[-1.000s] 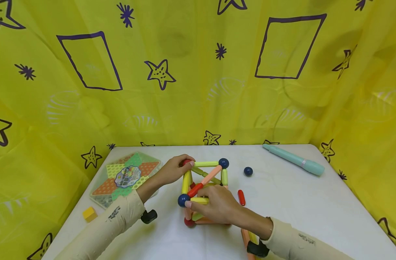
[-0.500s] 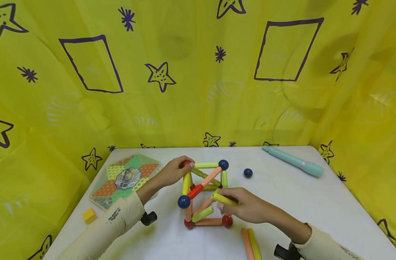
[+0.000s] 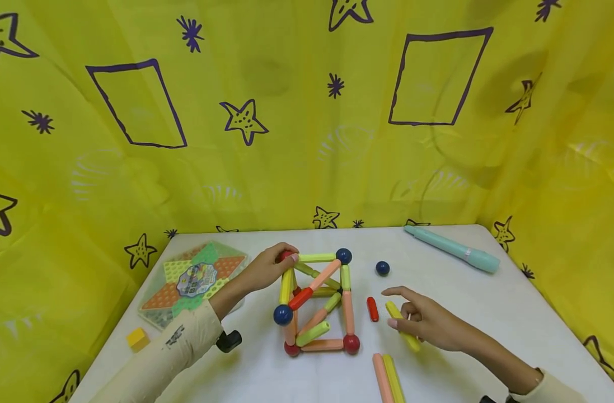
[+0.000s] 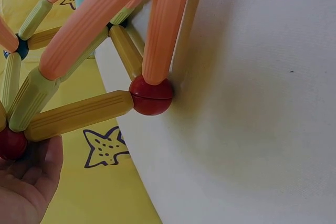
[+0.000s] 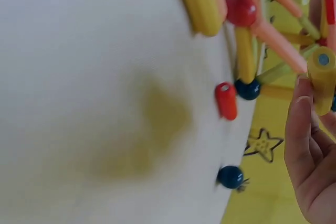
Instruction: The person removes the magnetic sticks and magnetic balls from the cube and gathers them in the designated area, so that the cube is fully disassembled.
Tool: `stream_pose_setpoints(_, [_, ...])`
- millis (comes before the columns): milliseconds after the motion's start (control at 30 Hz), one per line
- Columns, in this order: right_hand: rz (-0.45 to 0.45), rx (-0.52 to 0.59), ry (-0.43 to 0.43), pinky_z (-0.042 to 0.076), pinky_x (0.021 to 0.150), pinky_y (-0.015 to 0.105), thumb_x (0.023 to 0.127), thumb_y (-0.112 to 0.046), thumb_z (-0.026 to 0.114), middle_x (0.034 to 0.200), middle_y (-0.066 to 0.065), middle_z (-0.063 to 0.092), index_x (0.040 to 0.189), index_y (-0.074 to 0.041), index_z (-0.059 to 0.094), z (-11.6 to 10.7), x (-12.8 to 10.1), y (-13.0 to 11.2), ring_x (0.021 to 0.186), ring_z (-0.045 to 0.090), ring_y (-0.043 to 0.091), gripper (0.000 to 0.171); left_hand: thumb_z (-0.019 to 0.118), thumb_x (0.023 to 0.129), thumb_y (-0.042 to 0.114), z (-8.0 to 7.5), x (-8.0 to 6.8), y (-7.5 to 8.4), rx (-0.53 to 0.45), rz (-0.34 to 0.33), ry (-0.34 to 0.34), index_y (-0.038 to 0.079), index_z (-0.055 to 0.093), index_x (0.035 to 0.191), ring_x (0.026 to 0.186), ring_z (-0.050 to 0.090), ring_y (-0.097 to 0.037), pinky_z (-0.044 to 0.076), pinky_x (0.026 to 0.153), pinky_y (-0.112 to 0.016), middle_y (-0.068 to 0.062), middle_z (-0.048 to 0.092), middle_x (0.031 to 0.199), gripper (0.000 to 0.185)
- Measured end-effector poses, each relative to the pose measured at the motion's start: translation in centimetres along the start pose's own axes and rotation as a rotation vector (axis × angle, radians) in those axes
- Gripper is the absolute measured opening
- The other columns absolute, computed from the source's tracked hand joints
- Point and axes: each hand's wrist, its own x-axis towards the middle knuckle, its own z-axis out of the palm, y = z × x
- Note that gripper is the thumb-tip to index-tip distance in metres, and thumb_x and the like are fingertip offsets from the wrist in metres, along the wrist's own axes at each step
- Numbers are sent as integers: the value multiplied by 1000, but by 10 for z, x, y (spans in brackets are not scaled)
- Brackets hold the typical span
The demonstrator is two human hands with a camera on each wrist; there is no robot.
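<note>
A cube-like frame of magnetic sticks and balls point(image 3: 348, 313) stands on the table, with pink, yellow, green and red sticks meeting at red and blue balls. My left hand point(image 3: 266, 267) holds the red ball at its back left top corner; in the left wrist view that red ball point(image 4: 11, 144) shows beside the curled fingers. To the right of the frame, my right hand point(image 3: 430, 320) holds a yellow magnetic stick point(image 3: 403, 327) with the index finger extended. That stick's round end point(image 5: 323, 60) faces the right wrist camera. One light green stick point(image 3: 313, 333) slants up from the lower left ball, its other end free.
Between frame and right hand lies a short red stick point(image 3: 372, 309). A loose blue ball point(image 3: 383, 268) sits behind it. Pink point(image 3: 382, 376) and yellow point(image 3: 394, 378) sticks lie in front. Around the edges are a patterned box point(image 3: 176, 302), a yellow cube point(image 3: 137, 340) and a teal wand-like object point(image 3: 455, 248).
My right hand has drawn the yellow stick away from the frame's near blue ball and carried it right, over the table. My left hand has stayed on the red ball.
</note>
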Motion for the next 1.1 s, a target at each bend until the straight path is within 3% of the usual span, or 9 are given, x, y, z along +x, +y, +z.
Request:
stream_pose_setpoints(167, [61, -27, 3, 42, 51, 23, 100, -25, 63, 75, 1, 56, 135, -3, 54, 0, -10, 21, 54, 48, 5, 43, 53, 105, 28, -1, -1, 1, 3, -5, -2, 6, 60, 126, 90, 58, -18, 49, 80, -31, -9, 65, 106, 31])
stream_pose_setpoints(467, [211, 113, -143, 43, 53, 22, 99, -12, 58, 83, 7, 58, 140, 2, 46, 7, -27, 38, 59, 51, 11, 45, 52, 106, 28, -1, -1, 1, 7, -10, -6, 6, 61, 125, 89, 58, -18, 48, 80, -31, -9, 66, 106, 31])
stream_pose_setpoints(733, [234, 134, -144, 39, 46, 20, 95, -18, 69, 70, 7, 59, 120, -3, 55, 20, -33, 42, 49, 52, 11, 32, 51, 106, 27, -1, -1, 1, 9, 1, -13, 6, 62, 123, 89, 57, -17, 48, 80, -31, -9, 66, 106, 29])
stream_pose_setpoints(933, [267, 23, -125, 40, 47, 22, 94, -24, 70, 74, 7, 60, 119, -7, 57, 24, -33, 37, 47, 54, 13, 32, 52, 106, 28, -1, -1, 2, 13, 6, -18, 6, 63, 122, 90, 57, -17, 48, 80, -31, -8, 66, 106, 29])
stream_pose_setpoints(1100, [218, 2, -156, 40, 51, 23, 95, -21, 70, 75, 6, 59, 119, -7, 58, 26, -32, 37, 46, 50, 12, 31, 52, 106, 27, -1, -1, 2, 13, 3, -19, 6, 63, 121, 90, 57, -17, 48, 81, -31, -8, 66, 105, 28])
